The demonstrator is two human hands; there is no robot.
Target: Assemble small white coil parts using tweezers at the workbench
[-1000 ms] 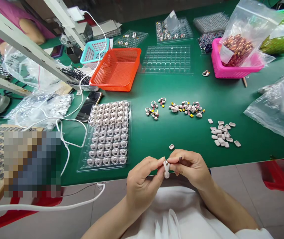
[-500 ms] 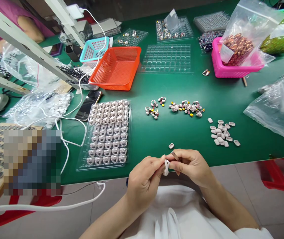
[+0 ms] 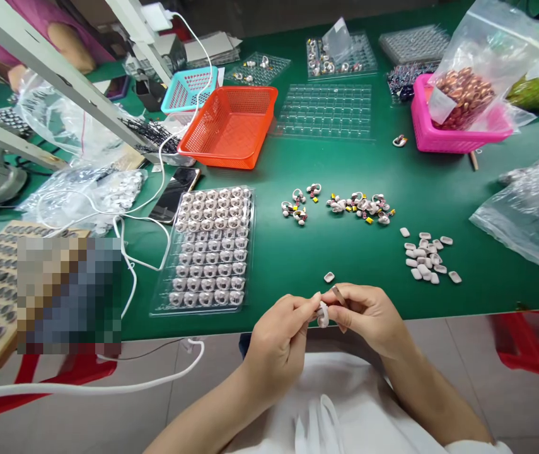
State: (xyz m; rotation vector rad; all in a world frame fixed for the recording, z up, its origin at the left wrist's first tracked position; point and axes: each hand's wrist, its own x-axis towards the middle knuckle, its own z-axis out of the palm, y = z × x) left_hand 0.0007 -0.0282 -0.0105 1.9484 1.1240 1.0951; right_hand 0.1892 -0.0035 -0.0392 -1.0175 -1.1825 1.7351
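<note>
A small white ear-clip earphone (image 3: 323, 314) sits between my hands at the table's front edge. My left hand (image 3: 278, 337) pinches it from the left between thumb and fingers. My right hand (image 3: 374, 317) is closed round a thin flat brown tool (image 3: 339, 295), with its thumb close to or touching the earphone. The tool's lower end is hidden by my fingers. Just beyond my hands lies a single pale oblong cap (image 3: 329, 277). To the right is a pile of similar caps (image 3: 421, 260). Farther back lie clustered earphone parts (image 3: 361, 205) with yellow and red bits.
On the left, a clear tray (image 3: 165, 287) holds rows of earphone pieces, beside a phone (image 3: 174, 194) and a white cable (image 3: 132, 284). Behind stand an orange basket (image 3: 231, 161), an unfilled clear tray (image 3: 328, 110) and a pink basket (image 3: 458, 142). A plastic bag (image 3: 510, 221) lies right.
The earphone has turned in my fingers, its rounded loop now showing differently. My hands stay close together. The whole view has shifted slightly, so the table things appear a little farther right.
</note>
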